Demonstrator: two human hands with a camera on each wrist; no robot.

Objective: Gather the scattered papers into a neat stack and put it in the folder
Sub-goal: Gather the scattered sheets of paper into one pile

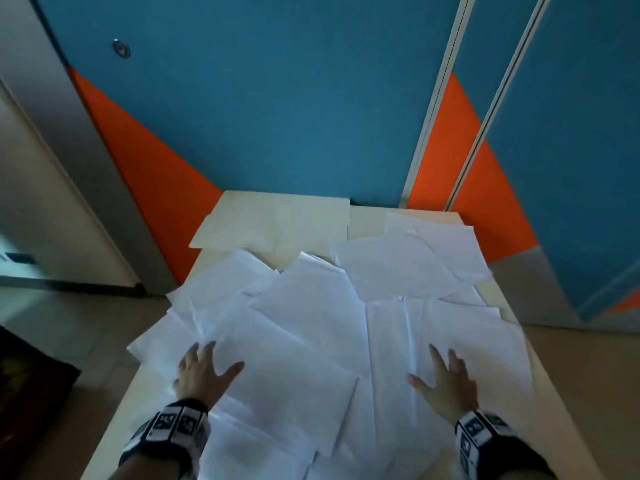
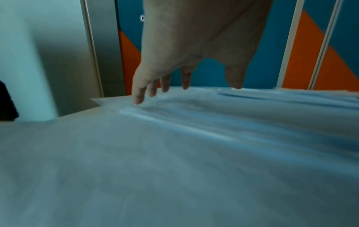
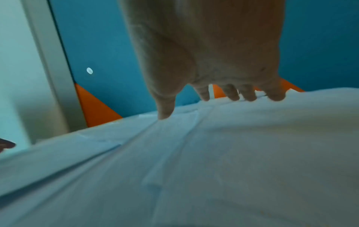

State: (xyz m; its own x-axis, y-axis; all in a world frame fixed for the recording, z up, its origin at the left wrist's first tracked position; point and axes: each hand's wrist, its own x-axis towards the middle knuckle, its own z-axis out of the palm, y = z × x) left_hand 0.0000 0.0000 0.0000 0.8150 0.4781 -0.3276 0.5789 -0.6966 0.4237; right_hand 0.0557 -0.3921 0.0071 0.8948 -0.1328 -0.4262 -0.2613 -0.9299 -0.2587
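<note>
Several white papers point(image 1: 311, 323) lie scattered and overlapping across the pale table point(image 1: 512, 306). A cream folder point(image 1: 273, 223) lies flat at the table's far left end. My left hand point(image 1: 202, 370) rests flat on the papers at the near left, fingers spread and straight. My right hand point(image 1: 445, 382) lies flat on the papers at the near right, fingers spread too. The left wrist view shows my left hand point(image 2: 174, 76) with fingertips touching the sheets point(image 2: 194, 138). The right wrist view shows my right hand point(image 3: 213, 86) with fingertips on the sheets point(image 3: 213, 153). Neither hand holds anything.
A blue and orange wall panel point(image 1: 277, 116) stands right behind the table's far edge. Some sheets hang over the table's left edge point(image 1: 152, 337). Tiled floor point(image 1: 69, 323) lies to the left, with a dark object point(image 1: 27, 386) on it.
</note>
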